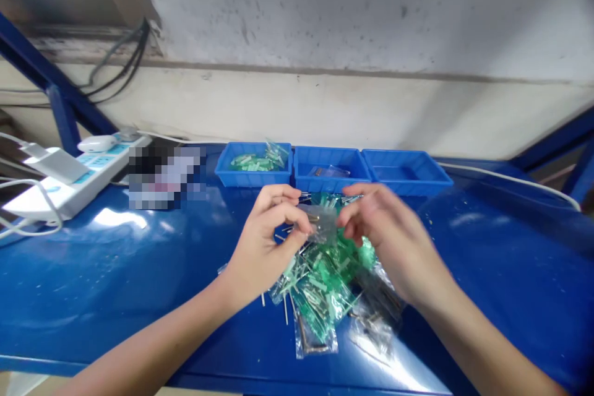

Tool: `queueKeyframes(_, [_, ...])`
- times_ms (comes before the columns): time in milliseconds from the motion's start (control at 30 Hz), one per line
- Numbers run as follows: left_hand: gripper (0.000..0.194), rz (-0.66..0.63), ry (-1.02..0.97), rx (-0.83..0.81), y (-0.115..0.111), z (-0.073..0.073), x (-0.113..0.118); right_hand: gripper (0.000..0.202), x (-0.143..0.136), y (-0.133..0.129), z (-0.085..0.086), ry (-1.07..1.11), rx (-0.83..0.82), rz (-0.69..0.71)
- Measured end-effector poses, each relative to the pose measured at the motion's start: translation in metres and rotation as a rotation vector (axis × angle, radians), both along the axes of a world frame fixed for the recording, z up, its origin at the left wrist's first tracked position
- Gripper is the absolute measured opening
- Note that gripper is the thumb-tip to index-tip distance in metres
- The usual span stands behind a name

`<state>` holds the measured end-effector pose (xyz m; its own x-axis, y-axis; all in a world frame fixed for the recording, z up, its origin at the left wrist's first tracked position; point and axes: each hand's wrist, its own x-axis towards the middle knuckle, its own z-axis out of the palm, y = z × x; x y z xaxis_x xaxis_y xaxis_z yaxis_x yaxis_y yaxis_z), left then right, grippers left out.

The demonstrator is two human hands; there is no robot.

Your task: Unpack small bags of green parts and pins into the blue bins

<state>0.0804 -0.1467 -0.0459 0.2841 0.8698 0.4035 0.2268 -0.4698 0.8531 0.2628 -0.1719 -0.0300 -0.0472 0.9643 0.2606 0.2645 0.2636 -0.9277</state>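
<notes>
My left hand (273,238) is closed in a pinch on the edge of a small clear plastic bag (327,223) with brass-coloured metal pieces inside. Close to the bag's right side is my right hand (383,223), its fingers bent and smeared by motion, so whether they grip anything does not show. Below both hands lies a heap of green plastic pieces (331,269), thin metal rods and clear bags. At the heap's near edge, a clear bag holds an L-shaped metal piece (304,337). Another bag of metal parts (374,325) lies to its right.
Three blue bins stand along the back: the left bin (225,164) has bagged green pieces, the middle bin (301,182) a bag, the right bin (408,182) nothing visible. A power strip (55,189) with cables sits at the left on the blue table (153,284), near a blurred-out object (164,179).
</notes>
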Motion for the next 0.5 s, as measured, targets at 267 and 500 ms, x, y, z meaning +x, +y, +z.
queueKeyframes(267, [0.014,0.002,0.189,0.063,-0.003,-0.008,0.003,0.026,-0.014,0.011,-0.007,0.172,-0.103,0.081])
queueKeyframes(500, [0.031,-0.191,-0.006,-0.397,0.003,-0.004,0.005,0.021,0.000,-0.003,-0.023,-0.261,0.440,-0.038])
